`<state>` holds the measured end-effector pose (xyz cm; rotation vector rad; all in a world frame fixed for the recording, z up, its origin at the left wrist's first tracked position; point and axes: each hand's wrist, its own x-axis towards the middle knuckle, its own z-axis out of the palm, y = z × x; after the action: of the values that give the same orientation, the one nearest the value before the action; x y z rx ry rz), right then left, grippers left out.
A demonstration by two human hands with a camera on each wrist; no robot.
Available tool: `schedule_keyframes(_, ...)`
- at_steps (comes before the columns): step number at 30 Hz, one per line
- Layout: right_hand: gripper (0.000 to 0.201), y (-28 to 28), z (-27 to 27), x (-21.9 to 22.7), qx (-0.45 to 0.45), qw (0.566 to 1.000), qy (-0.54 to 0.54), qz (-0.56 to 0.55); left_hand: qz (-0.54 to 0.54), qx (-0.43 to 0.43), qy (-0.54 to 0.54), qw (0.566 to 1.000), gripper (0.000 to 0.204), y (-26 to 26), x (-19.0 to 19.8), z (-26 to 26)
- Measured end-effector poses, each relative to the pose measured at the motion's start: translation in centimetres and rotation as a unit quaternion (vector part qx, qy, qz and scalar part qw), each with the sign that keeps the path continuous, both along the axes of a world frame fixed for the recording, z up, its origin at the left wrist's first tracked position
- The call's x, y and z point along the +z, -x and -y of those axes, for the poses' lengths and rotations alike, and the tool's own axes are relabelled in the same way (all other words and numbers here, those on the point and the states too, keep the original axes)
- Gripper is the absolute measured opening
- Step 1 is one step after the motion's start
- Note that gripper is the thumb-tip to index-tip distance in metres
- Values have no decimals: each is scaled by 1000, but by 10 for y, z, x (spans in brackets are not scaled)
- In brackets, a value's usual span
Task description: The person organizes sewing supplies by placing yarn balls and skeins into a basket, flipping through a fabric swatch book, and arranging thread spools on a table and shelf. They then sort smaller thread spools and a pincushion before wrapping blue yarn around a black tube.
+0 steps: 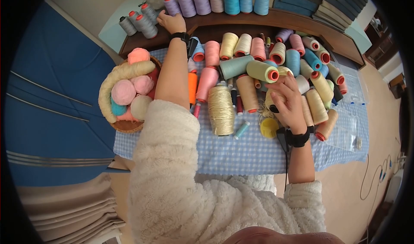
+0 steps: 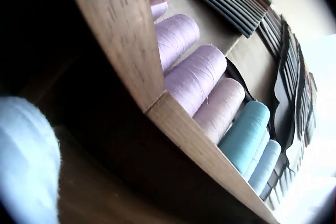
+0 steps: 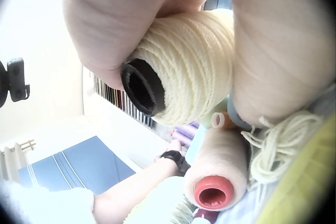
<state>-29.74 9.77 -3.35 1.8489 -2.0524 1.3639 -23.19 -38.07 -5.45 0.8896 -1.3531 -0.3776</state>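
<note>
My right hand grips a cream yarn cone with a black core, its open end tilted toward the right wrist camera. Beside it on the cloth are a loose cream yarn bundle, a yellow round lid-like piece and a beige thread cone. My left hand is at the wooden shelf, between grey thread cones and the first lavender thread cone. In the left wrist view, a finger overlaps the end of the lavender row; I cannot tell whether it holds that first cone.
Pink, teal and blue cones continue the shelf row. Many mixed cones lie on the blue checked cloth. A wicker basket of yarn balls stands left; clear plastic boxes lie right. Fabric samples hang behind.
</note>
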Motion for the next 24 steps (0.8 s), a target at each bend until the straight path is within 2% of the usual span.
schedule_keyframes(2,20,0,0,0,0,1000,-1,3,24,23,18,999,51,-5,10,-15)
schedule_keyframes(5,20,0,0,0,1,1000,-2,5,-18,59,81,995,51,-4,8,-13)
schedule_keyframes(8,20,2,-1,0,2,1000,4,4,3,60,73,996,51,-5,11,-20)
schedule_keyframes(11,20,2,1,-2,9,1000,10,3,-41,54,41,997,53,-10,6,-20)
schedule_keyframes(14,20,0,0,-1,8,1000,9,6,-123,7,43,992,57,-29,20,-42)
schedule_keyframes(15,20,0,-1,-2,9,1000,9,6,-114,20,54,992,62,-34,22,-46)
schedule_keyframes(18,20,0,0,-2,12,1000,15,6,-43,143,142,978,66,-50,27,-45)
schedule_keyframes(19,20,0,0,-1,13,1000,18,6,-42,138,93,985,76,-56,26,-43)
schedule_keyframes(22,20,0,-1,-1,10,1000,11,8,-48,163,-12,985,87,-60,10,-21)
schedule_keyframes(23,19,0,-2,-1,7,1000,9,7,-35,80,-146,985,92,-66,9,-18)
schedule_keyframes(24,19,1,-2,-2,4,1000,7,5,-16,76,-142,987,92,-65,7,-12)
